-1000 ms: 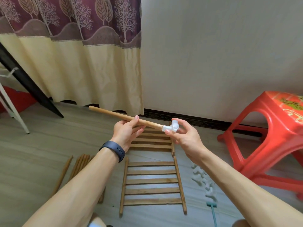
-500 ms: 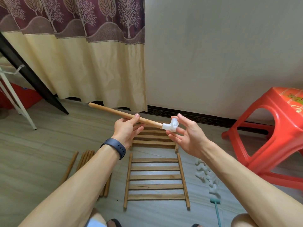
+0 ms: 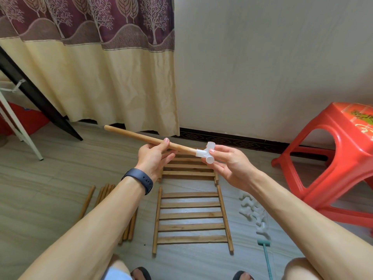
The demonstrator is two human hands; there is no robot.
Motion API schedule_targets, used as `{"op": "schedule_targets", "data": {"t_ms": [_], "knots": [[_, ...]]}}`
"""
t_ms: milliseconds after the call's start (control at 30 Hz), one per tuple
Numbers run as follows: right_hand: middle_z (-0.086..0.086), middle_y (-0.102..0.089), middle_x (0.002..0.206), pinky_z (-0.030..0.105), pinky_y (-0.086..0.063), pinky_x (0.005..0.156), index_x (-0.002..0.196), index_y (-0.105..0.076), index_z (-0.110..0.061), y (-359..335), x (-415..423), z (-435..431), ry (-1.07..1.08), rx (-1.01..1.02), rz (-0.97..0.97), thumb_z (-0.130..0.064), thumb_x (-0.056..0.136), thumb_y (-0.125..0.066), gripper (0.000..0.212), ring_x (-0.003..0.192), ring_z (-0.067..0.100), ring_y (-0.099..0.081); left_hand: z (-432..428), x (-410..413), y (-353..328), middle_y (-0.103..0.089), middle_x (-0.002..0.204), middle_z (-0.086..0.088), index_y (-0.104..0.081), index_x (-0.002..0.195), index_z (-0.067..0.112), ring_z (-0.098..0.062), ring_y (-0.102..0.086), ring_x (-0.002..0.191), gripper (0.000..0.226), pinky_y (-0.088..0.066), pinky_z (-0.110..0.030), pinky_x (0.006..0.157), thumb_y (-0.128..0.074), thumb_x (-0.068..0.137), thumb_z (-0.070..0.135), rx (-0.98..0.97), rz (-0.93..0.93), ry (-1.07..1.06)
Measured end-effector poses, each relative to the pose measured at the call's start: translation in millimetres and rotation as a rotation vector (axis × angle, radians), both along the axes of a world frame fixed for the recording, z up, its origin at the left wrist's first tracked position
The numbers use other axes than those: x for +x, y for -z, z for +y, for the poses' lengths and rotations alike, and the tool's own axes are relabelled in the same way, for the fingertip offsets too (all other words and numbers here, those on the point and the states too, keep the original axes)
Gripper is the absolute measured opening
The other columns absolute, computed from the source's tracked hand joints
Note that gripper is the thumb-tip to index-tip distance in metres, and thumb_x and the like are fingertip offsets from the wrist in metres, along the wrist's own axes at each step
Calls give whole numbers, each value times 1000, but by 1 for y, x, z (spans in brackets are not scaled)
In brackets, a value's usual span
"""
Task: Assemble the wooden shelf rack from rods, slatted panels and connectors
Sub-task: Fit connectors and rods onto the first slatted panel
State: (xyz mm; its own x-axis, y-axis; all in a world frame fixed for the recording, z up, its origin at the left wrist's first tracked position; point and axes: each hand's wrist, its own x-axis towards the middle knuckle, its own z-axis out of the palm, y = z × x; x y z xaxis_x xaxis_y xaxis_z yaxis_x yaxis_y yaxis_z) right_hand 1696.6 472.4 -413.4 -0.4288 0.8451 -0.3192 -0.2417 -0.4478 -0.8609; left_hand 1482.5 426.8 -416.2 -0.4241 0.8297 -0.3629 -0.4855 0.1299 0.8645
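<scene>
Grey floor (image 3: 50, 188) stretches wide to my left. The red stool (image 3: 333, 158) stands close on my right, and two slatted panels (image 3: 191, 215) lie flat right under my hands. My left hand (image 3: 153, 158) grips the rod (image 3: 137, 136) up in the air, its far tip pointing at the curtain (image 3: 101, 87). My right hand (image 3: 232, 166) had its fingers spread a moment ago. Now they pinch the white connector (image 3: 205, 152), which is stuck on the rod's near end.
</scene>
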Motion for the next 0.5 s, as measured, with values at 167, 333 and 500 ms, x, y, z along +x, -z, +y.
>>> {"op": "schedule_targets", "data": {"t_ms": [167, 333, 500], "knots": [[15, -73, 115, 26, -59, 85, 123, -66, -7, 3, -1, -1, -71, 88, -90, -6, 91, -70, 32, 105, 26, -72, 0, 0, 0, -71, 115, -19, -58, 110, 3, -28, -75, 93, 20, -63, -28, 70, -67, 95, 13, 8, 9, -29], [16, -71, 116, 35, -57, 94, 124, -63, -10, 6, 0, 2, -117, 207, -239, -15, 93, -70, 32, 102, 26, -73, 0, -2, 0, -71, 114, -18, -56, 117, 2, -27, -75, 90, 27, -62, -28, 70, -67, 95, 13, 0, 35, -59], [16, -70, 115, 35, -58, 91, 118, -61, -11, 6, 5, 6, 51, 245, -270, -16, 93, -71, 28, 96, 23, -74, -1, -7, -4, -71, 112, -18, -59, 119, -2, -24, -76, 85, 28, -61, -24, 64, -67, 95, 11, 25, -39, -138]]}}
